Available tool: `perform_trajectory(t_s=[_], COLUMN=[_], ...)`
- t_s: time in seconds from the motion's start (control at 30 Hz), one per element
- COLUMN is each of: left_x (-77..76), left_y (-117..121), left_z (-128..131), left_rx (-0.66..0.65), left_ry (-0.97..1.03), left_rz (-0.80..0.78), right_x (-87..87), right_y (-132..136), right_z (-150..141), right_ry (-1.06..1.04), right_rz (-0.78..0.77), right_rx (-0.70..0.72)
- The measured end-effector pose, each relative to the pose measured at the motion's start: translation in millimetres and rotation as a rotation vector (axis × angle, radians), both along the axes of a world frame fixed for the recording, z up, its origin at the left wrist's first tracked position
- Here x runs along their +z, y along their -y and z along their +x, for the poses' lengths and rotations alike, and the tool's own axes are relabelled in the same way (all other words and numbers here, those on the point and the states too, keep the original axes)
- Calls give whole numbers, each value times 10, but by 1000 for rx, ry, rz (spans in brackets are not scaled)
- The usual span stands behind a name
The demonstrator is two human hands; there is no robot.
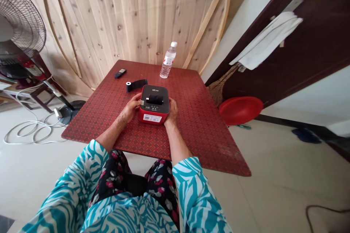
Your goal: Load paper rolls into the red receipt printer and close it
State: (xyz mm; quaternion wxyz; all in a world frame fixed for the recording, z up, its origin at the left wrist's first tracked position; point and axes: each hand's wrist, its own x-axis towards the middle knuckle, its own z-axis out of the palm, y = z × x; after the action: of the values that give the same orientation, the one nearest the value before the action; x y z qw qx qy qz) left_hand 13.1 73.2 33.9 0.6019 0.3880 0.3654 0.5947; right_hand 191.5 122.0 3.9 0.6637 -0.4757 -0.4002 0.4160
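A small red printer with a black top (154, 104) sits in the middle of a red patterned table (191, 123). My left hand (130, 109) clasps its left side, fingers curled against the casing. My right hand (172, 111) presses against its right side, fingers wrapped round the edge. A black ribbon roll (135, 85) with a loose strip lies just behind the printer to the left.
A clear water bottle (167, 60) stands at the table's far side; a dark remote-like device (120, 73) lies at the far left. A standing fan (20, 22) and white cables (27, 131) are on the left. A red basin (240, 110) and broom rest by the dark door on the right.
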Motion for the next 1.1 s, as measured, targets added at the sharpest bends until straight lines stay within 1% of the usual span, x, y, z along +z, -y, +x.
perform_trajectory(t_s=[0.13,0.33,0.43,0.67,0.87,1.1], left_x=[31,99,116,164,211,219], left_y=[27,65,68,50,44,50], left_z=[21,63,73,86,82,75], left_rx=[27,65,75,112,105,107], left_ry=[-29,-63,-76,-97,-113,-123], left_rz=[12,10,-10,-35,-58,-59], right_x=[-20,36,44,-10,-36,45], right_y=[-9,52,63,29,0,53], right_z=[-7,10,9,-3,0,-10], right_ry=[-21,47,38,7,37,27], right_rz=[-2,33,43,51,64,37], right_rx=[-5,32,31,54,29,45])
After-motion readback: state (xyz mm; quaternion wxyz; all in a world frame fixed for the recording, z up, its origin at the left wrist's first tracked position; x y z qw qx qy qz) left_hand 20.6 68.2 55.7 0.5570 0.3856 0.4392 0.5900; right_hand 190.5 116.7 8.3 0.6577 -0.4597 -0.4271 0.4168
